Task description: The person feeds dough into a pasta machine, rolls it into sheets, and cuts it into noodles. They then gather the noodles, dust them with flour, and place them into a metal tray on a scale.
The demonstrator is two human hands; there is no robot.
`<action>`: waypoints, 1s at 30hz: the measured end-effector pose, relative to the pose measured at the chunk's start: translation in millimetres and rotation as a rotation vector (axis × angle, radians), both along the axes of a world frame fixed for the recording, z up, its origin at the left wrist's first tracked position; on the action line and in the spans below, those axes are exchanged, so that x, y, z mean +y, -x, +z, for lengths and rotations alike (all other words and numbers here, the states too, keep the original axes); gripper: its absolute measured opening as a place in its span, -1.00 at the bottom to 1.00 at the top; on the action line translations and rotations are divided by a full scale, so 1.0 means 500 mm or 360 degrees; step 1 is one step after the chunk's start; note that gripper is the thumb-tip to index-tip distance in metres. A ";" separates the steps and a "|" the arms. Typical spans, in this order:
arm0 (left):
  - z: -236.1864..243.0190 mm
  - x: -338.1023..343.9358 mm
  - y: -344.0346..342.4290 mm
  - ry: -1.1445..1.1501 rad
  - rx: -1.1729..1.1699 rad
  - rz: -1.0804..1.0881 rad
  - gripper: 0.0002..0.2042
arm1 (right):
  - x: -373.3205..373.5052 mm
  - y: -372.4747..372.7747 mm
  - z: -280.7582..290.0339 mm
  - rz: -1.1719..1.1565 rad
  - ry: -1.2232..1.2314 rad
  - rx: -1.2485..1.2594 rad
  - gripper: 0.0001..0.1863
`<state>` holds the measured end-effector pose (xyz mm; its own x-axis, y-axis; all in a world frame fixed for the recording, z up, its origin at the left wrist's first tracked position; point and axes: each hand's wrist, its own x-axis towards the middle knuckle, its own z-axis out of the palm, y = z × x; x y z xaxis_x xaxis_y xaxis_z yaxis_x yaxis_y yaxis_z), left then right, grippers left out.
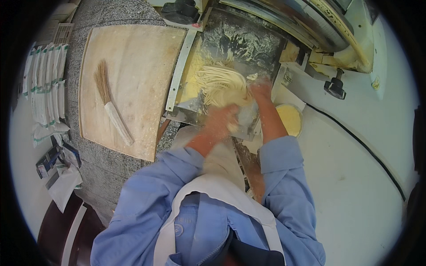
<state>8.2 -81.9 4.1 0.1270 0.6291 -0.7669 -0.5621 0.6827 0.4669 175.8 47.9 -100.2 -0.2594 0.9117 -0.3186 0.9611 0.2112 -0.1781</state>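
Noodles [222, 82], pale and bunched, show over the flour-dusted metal plate [248, 37]. From my remote seat I see the left hand [218, 120] at their near edge and the right hand [262, 90] at their right end; blur means I cannot tell whether either's fingers are clenched or loose. Leftward, I see a straw brush [108, 102] on a wooden board [146, 62].
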 end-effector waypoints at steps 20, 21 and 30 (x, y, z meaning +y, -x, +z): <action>0.050 0.027 0.755 0.0214 0.1218 -0.0693 -0.63 | -0.090 -0.035 0.203 -0.1197 0.0393 0.1972 -0.87; 0.010 0.014 0.783 0.0376 0.1310 -0.0782 -0.57 | -0.093 -0.029 0.213 -0.1243 0.0389 0.1997 -0.93; -0.031 0.019 0.490 -0.1148 0.2267 -0.0845 -0.21 | -0.104 0.054 0.440 -0.1023 0.0263 0.1971 -0.91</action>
